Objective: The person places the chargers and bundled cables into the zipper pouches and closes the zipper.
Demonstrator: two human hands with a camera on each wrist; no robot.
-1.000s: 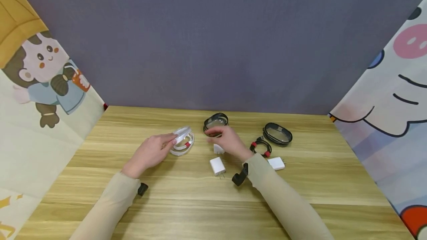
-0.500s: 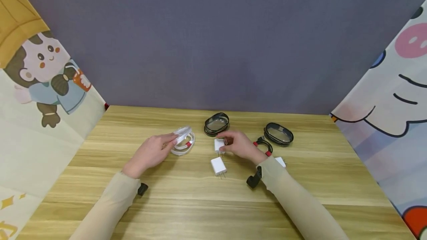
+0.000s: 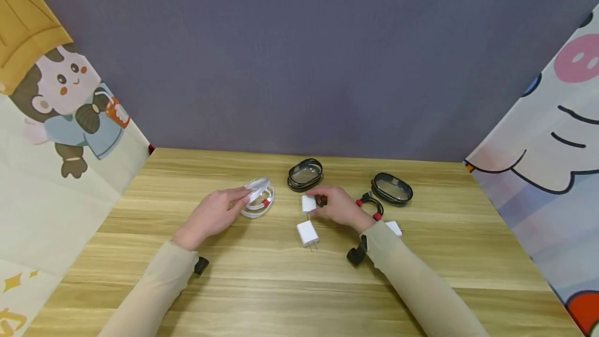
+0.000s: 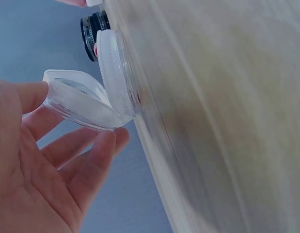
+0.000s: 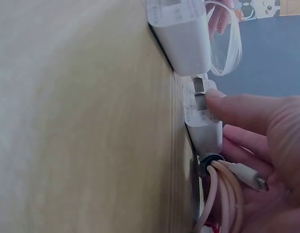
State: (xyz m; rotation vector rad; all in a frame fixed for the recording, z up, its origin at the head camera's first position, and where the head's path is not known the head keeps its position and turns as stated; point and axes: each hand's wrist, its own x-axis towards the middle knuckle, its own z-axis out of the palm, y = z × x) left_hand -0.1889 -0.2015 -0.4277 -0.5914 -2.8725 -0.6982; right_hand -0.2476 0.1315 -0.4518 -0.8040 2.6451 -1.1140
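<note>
In the head view my left hand (image 3: 211, 218) pinches the raised lid of a clear round zip case (image 3: 251, 215). A white coiled cable with a red tie (image 3: 267, 202) shows at the case. The left wrist view has the lid (image 4: 77, 99) tilted away from the base (image 4: 112, 73), thumb and fingers at its edge. My right hand (image 3: 340, 206) pinches a white charger plug (image 3: 308, 203) between thumb and fingers, close over the table. A pinkish coiled cable with a dark tie (image 5: 227, 189) lies beside that charger, under the right palm.
A second white charger (image 3: 307, 233) lies just in front, prongs toward me. Two black-rimmed clear cases (image 3: 305, 173) stand at the back. To the right are a black coiled cable with red ties (image 3: 372, 203) and a third charger (image 3: 394, 227), partly behind the sleeve.
My right hand has moved from over the left black-rimmed case down and right to the white charger and taken hold of it. The left hand keeps holding the lid.
</note>
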